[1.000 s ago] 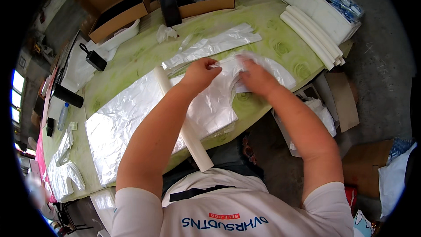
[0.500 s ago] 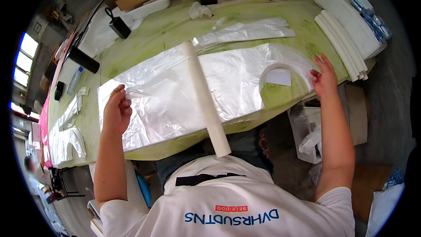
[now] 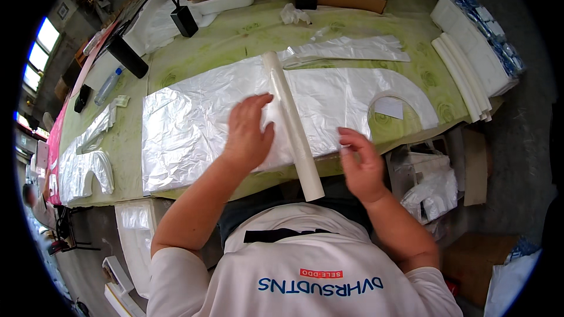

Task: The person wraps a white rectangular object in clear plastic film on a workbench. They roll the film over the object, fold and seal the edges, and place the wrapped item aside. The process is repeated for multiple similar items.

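Note:
A stack of thin, shiny white plastic sheeting (image 3: 182,135) lies flat along the table's near edge, with a rounded cutout at its right end. Across it rests a long cream-white tube (image 3: 296,135), its near end jutting past the edge toward me. My left hand (image 3: 249,132) hovers over the sheeting just left of the tube, fingers spread and holding nothing. On the tube's other side, my right hand (image 3: 361,164) is by the sheeting's near edge, fingers loosely bent and apart, with nothing visible in them. Inside the cutout lies a white paper card (image 3: 388,107).
Folded plastic strips (image 3: 352,50) lie behind the sheeting. More cut plastic (image 3: 88,170) sits at the left, near a bottle (image 3: 108,86) and a black cylinder (image 3: 127,57). Several cream tubes (image 3: 461,76) lie at the right beside a white box (image 3: 476,47). A plastic-filled bin (image 3: 432,185) stands below.
Both hands have come inward from the sheeting's two ends toward the tube. The left part of the sheeting now lies flatter. The whole view has shifted slightly.

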`<action>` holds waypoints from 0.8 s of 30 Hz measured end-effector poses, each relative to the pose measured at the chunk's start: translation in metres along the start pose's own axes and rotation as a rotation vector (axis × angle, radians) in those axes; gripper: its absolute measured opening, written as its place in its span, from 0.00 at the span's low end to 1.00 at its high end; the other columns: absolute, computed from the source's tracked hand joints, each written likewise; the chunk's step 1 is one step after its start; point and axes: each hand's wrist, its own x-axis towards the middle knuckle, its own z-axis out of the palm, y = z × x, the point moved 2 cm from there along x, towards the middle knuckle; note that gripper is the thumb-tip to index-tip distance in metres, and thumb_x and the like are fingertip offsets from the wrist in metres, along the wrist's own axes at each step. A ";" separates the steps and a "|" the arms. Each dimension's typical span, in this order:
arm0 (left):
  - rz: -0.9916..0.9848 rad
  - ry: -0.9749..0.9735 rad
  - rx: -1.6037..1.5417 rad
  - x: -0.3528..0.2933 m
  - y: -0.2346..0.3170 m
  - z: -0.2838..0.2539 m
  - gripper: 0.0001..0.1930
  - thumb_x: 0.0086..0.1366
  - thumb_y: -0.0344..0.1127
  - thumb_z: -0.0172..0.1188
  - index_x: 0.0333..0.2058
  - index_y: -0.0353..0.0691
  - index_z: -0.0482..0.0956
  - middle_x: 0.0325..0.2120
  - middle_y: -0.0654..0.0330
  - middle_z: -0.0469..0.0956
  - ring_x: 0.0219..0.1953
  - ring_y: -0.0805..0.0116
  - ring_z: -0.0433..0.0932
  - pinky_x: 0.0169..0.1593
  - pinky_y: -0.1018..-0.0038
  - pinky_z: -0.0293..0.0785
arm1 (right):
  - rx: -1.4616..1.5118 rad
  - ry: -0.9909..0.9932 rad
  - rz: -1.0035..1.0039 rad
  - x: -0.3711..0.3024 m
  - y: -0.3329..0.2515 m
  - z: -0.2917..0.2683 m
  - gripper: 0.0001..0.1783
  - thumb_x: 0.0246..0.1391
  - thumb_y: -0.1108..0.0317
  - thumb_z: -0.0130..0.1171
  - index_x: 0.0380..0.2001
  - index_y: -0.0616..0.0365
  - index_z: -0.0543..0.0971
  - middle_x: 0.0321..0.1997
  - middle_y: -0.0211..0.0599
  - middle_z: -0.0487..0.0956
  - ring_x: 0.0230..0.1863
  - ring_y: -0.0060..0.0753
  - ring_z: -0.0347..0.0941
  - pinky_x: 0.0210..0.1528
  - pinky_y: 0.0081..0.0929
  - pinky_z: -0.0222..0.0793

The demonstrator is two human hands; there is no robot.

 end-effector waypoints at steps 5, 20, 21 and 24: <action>-0.114 -0.195 0.113 -0.017 -0.006 0.029 0.36 0.61 0.34 0.61 0.67 0.33 0.60 0.63 0.44 0.67 0.68 0.43 0.62 0.71 0.55 0.55 | -0.054 -0.319 -0.173 0.009 -0.024 0.048 0.22 0.50 0.75 0.64 0.50 0.57 0.79 0.59 0.46 0.77 0.64 0.55 0.69 0.65 0.43 0.66; 0.129 -0.317 0.081 0.018 0.004 -0.018 0.11 0.63 0.35 0.64 0.42 0.37 0.85 0.52 0.52 0.80 0.62 0.47 0.71 0.63 0.57 0.69 | -0.292 -0.411 -0.377 0.018 -0.060 0.077 0.18 0.45 0.70 0.66 0.43 0.55 0.80 0.47 0.39 0.80 0.52 0.52 0.70 0.60 0.50 0.63; 0.113 -0.263 0.074 0.022 0.002 -0.019 0.11 0.63 0.35 0.63 0.42 0.37 0.85 0.52 0.52 0.80 0.62 0.47 0.71 0.62 0.56 0.69 | -0.306 -0.367 -0.367 0.021 -0.056 0.075 0.18 0.45 0.71 0.66 0.43 0.55 0.80 0.46 0.39 0.79 0.52 0.51 0.70 0.59 0.49 0.63; 0.073 -0.226 -0.018 0.023 -0.006 -0.023 0.16 0.65 0.44 0.62 0.41 0.38 0.85 0.55 0.51 0.78 0.66 0.46 0.66 0.64 0.48 0.64 | -0.380 -0.265 -0.344 0.030 -0.044 0.071 0.18 0.44 0.74 0.65 0.42 0.57 0.80 0.45 0.42 0.78 0.50 0.51 0.71 0.57 0.44 0.65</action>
